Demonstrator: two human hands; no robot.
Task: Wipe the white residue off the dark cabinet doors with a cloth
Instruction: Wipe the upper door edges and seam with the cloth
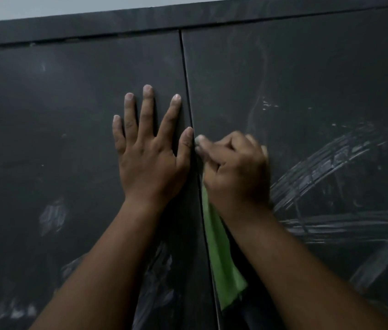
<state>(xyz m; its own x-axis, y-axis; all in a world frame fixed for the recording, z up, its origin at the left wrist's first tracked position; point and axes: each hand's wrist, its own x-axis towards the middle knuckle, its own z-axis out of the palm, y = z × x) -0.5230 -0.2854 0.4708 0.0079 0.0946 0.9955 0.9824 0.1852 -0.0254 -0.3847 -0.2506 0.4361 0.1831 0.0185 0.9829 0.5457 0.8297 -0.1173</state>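
Two dark cabinet doors fill the view, split by a vertical gap. My left hand (151, 148) presses flat with spread fingers on the left door (57, 139), its thumb at the gap. My right hand (235, 170) grips a green cloth (221, 263) and holds it against the right door (319, 79) just beside the gap; the cloth's tail hangs below my wrist. Broad white residue streaks (331, 167) curve across the right door. Fainter white smudges (52, 215) mark the lower left door.
A dark top rail (188, 17) runs above both doors, with a pale wall (45, 5) behind it. More white residue (14, 310) sits at the bottom left corner.
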